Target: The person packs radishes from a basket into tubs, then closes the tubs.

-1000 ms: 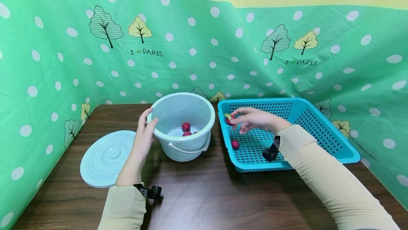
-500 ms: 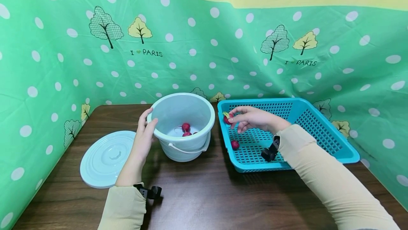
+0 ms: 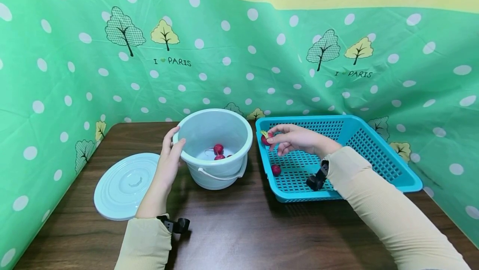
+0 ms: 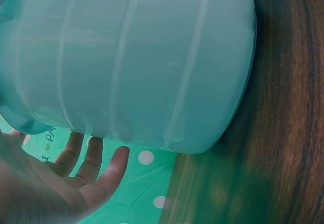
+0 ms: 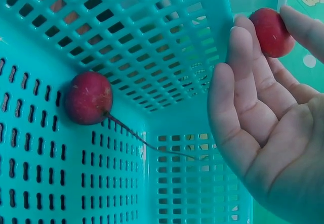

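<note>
Red radish (image 3: pixel 265 138) pinched above basket rim (image 3: pixel 262 153)

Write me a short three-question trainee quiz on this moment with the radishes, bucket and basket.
1. True or false: the round pale blue plastic lid sits on the pale blue plastic bucket.
2. What does the right hand pinch?
3. How many radishes lie loose in the blue perforated plastic basket? A one, B three, C none.

Key: 1 false, it lies on the table. 2 A red radish with a green top. 3 A, the loose red radish.
</note>
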Motion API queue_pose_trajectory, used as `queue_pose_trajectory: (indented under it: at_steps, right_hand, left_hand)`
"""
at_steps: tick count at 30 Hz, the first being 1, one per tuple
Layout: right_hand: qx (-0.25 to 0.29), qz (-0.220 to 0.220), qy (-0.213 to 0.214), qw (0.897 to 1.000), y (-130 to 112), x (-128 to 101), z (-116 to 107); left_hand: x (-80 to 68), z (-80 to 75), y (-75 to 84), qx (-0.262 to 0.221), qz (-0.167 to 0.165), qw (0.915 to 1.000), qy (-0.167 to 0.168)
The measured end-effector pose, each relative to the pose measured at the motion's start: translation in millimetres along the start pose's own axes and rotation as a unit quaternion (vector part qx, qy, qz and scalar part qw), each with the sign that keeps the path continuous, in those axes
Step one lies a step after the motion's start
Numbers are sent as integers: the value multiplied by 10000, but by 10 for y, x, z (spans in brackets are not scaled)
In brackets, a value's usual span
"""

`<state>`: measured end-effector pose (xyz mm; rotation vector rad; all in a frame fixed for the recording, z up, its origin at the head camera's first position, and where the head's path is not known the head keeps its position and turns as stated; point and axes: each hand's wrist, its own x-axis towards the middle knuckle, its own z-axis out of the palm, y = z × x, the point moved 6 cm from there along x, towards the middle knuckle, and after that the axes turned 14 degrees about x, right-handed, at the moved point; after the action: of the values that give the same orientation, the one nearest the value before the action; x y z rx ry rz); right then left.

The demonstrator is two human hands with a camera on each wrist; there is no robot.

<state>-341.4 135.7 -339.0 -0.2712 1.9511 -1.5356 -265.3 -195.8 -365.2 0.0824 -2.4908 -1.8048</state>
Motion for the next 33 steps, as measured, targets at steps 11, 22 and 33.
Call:
queue_pose_trajectory:
  at_steps: [11,22,33]
  right_hand:
    - [137,3,-113,9998,-41,2,52]
    - [109,-17,-105,9999,-93,-5,112]
    - [95,-253,-176,9995,-232,-23,189]
  left_hand:
    - [-3,-8,3,144,-19,9999,68]
    - [-2,6,4,40,-27,10000,34]
    - [-4,-9,4,113,-30,9999,58]
